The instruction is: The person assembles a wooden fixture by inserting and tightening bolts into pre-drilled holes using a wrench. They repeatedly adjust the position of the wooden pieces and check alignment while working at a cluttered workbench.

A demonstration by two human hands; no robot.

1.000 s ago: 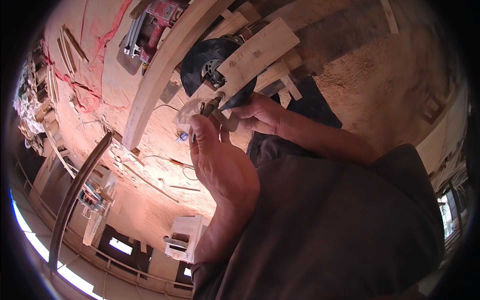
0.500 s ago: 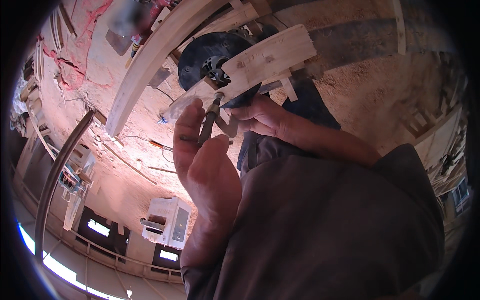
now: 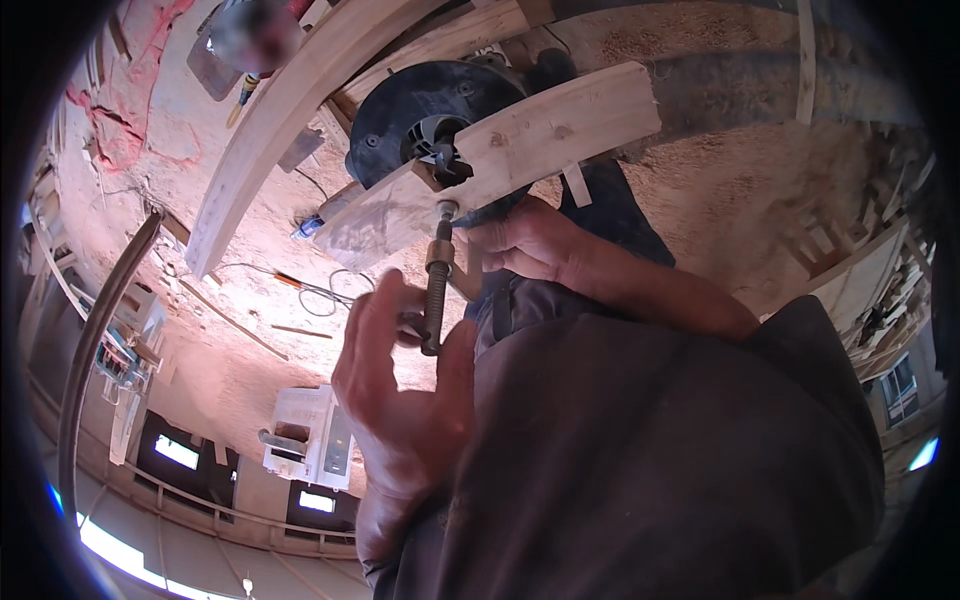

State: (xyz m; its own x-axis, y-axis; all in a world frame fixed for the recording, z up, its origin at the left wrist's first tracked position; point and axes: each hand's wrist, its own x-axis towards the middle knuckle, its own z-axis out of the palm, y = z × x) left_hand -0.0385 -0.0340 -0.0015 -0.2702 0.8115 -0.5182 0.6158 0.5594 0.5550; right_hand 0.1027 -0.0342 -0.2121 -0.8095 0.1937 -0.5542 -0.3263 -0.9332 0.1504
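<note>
A screw clamp [image 3: 438,285] with a threaded spindle and small cross handle presses its pad against a curved, notched wooden board [image 3: 560,118]. Around the lower end of the spindle, my left hand [image 3: 405,390] has its fingers and thumb spread, close beside the cross handle; whether it touches the handle is unclear. My right hand [image 3: 525,242] is closed on the clamp's frame beneath the board, with its fingertips partly hidden. Behind the board sits a round black base plate [image 3: 385,115] with a metal cutter in its central opening, which looks like a router.
A long curved wooden beam [image 3: 265,145] runs past on the left. Sawdust, thin wood strips and an orange-and-black cable [image 3: 290,282] lie on the floor. A white machine housing [image 3: 308,437] stands lower left, near a curved brown bar [image 3: 95,340]. Another person is at the top left.
My left hand has loosened from around the spindle, and its fingers have spread, exposing the thread. My right hand stays at the clamp. The view has shifted slightly.
</note>
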